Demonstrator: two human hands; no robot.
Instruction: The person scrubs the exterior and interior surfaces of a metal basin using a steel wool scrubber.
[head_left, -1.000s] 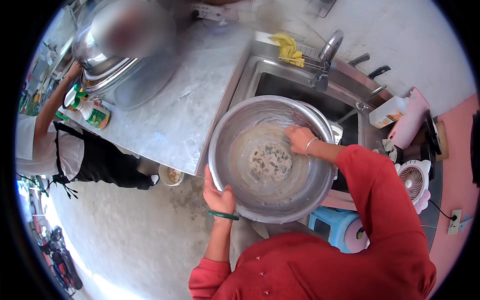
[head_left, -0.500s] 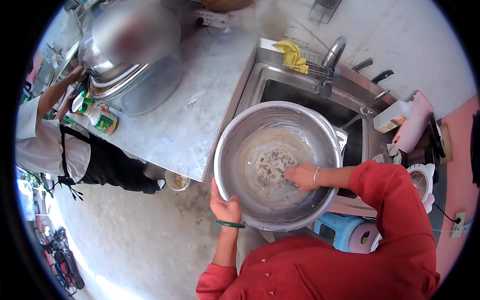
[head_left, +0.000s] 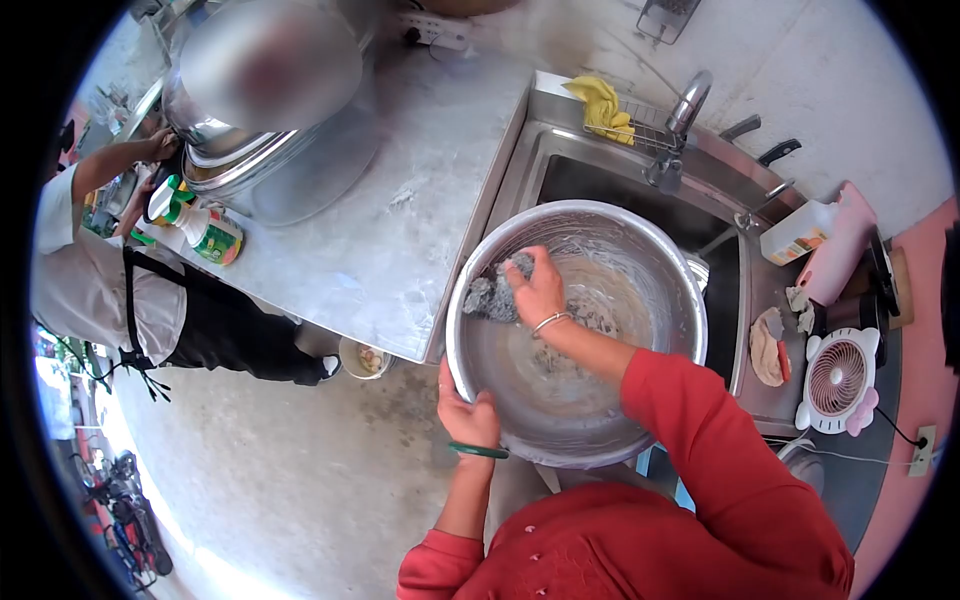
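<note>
A large metal bowl (head_left: 660, 400) is tilted over the sink's near edge, with whitish smears on its inner wall and cloudy liquid with dark bits at its bottom. My left hand (head_left: 468, 415), with a green bangle at the wrist, grips the bowl's left rim, thumb inside. Inside the bowl, my right hand (head_left: 538, 288) is closed on a grey scouring pad (head_left: 496, 296), which it presses to the upper left inner wall. A thin bracelet circles my right wrist.
Behind the bowl is the sink (head_left: 590, 185) with a faucet (head_left: 690, 105). A metal counter (head_left: 400, 220) on the left holds a spray bottle (head_left: 215, 235) and large metal bowls. A person (head_left: 110, 290) stands beyond it. A fan (head_left: 838, 380) is at the right.
My right hand has moved from the bowl's bottom to its upper left wall, and the grey pad now shows. My left hand stays on the rim. The view has shifted slightly.
</note>
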